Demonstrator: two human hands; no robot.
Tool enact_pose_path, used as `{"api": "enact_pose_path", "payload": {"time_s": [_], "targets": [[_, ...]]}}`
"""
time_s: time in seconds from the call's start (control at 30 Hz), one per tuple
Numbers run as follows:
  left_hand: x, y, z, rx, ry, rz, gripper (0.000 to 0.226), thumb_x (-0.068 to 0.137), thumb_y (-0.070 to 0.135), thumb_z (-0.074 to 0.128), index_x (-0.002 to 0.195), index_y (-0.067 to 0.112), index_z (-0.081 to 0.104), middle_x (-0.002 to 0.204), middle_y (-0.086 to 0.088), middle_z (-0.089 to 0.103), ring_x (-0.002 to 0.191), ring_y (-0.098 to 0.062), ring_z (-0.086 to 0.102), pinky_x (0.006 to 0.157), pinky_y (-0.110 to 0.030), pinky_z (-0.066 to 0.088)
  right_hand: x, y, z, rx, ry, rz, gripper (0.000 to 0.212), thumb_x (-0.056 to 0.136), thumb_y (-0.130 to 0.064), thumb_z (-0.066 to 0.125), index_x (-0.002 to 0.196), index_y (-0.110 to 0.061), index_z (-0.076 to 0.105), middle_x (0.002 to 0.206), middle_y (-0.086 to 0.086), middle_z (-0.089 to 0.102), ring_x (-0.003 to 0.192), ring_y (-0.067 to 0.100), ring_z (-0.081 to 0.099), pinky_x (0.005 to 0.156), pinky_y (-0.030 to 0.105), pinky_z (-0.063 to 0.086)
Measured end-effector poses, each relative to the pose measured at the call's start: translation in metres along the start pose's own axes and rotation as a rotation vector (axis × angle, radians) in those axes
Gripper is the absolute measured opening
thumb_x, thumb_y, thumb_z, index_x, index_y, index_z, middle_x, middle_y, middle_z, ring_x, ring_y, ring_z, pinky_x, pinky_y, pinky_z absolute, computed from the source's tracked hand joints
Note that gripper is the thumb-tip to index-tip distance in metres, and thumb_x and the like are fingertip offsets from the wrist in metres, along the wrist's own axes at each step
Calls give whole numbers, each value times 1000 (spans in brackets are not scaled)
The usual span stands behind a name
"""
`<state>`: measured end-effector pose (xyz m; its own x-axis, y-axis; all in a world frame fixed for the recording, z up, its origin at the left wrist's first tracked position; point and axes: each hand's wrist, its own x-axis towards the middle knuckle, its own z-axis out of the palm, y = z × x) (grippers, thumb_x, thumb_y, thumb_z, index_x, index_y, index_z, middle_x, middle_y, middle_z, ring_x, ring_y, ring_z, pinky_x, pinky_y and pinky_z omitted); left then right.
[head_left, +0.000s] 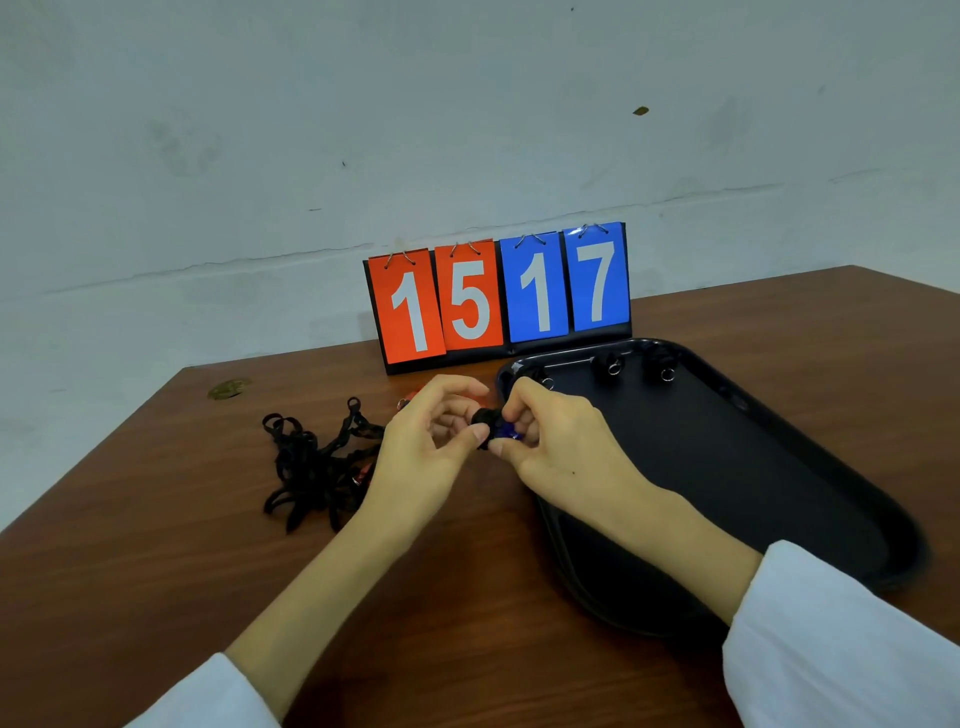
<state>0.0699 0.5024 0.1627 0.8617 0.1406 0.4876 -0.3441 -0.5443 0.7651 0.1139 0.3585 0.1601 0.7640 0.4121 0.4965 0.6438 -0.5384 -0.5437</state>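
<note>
A white long-sleeved garment is worn; the left sleeve (208, 696) is seen at the lower left edge and the right sleeve (841, 639) at the lower right; the cloth is plain, smooth and loosely cut, with soft folds near the cuffs; both cuffs end well short of the wrists, so the forearms are left uncovered; the left hand (434, 441) and the right hand (550, 447) are bare.

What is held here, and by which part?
A small rolled black strap: left hand pinches the black roll, right hand the blue end.
</note>
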Motion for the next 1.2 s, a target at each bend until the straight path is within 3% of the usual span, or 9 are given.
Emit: {"api": "enact_pose_path", "payload": {"time_s": [0.17,0.43,0.53,0.67,0.8,0.9,0.97,1.07,1.2], "targets": [[-3,-6,0,230,11,266,22,87,6,60,101,22,66,99,11,65,94,-2,59,84,-14,46,1,3,1,-5,-12,-5,23,80,-23,71,88,-18,50,68,-15,46,60,0,47,57,10,36],[0,-19,-1,601,-25,556,18,88,5,56,103,8,66,99,-4,67,94,-13,61,89,-20,45,1,4,2,7,-18,19,23,80,-25,70,87,-19,49,72,-10,51,61,1,49,57,11,38],[-2,-19,2,574,-11,483,21,91,18,43,99,12,62,104,-1,59,97,-11,54,84,-17,43,0,3,0,-41,-32,-17,24,80,-24,70,87,-20,48,74,-10,51,65,4,50,59,12,39],[-6,-12,9,296,21,294,10,92,15,44,92,22,51,92,10,51,89,-3,48,77,-17,42,-4,-2,1,-164,-17,-211,24,76,-13,69,85,-14,47,75,0,54,64,18,54,60,33,50],[-8,-10,6,186,-10,204,15,94,8,48,93,22,53,90,11,57,87,-3,54,74,-14,43,-6,-4,2,-202,-43,-313,27,72,-13,73,85,-11,49,73,1,55,58,15,47,54,29,43],[-6,-9,8,142,-2,188,17,93,13,52,95,30,52,94,11,58,89,-3,55,77,-15,44,0,-5,-10,-122,-139,-85,22,78,-28,70,85,-21,50,76,-7,58,68,10,56,63,26,48],[-2,-9,9,97,87,138,19,92,19,54,104,33,49,100,14,57,96,0,55,82,-12,44,9,4,-22,-138,-63,79,20,78,-35,69,83,-25,52,75,-10,59,70,7,57,63,22,43],[5,-17,5,106,199,28,25,91,19,54,110,33,46,103,15,55,99,1,53,82,-12,42,20,28,-38,-179,59,282,19,80,-36,66,87,-22,55,80,-7,60,76,11,58,64,25,42],[13,-34,-9,170,284,-129,26,91,8,53,110,24,50,106,7,55,98,-6,53,82,-19,45,19,43,-37,-330,32,439,24,80,-36,65,91,-15,59,85,0,62,74,19,56,63,26,41]]}}
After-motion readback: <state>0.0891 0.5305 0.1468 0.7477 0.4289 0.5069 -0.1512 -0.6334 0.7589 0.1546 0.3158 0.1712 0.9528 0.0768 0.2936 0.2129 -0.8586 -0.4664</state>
